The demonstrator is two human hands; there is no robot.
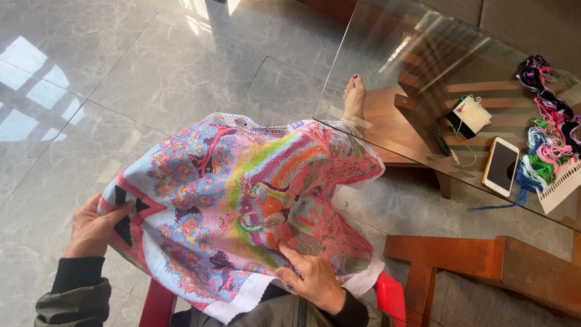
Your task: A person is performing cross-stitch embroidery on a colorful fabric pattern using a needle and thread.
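Embroidery (242, 206) draped over the lap. Left hand (91, 227) grips its left edge, fingers closed on the cloth. Right hand (315, 278) lies flat on its lower part, fingers slightly spread. Phone (501, 165) and threads (548, 130) on glass table (387, 36).

Bright daylight throws window glare on the glossy floor tiles (91, 79) and glass tabletop (423, 54); focus stays sharp.

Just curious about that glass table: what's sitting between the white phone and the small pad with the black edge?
Nothing solid in the head view: between the phone and the pad is bare glass table, crossed only by a thin green thread.
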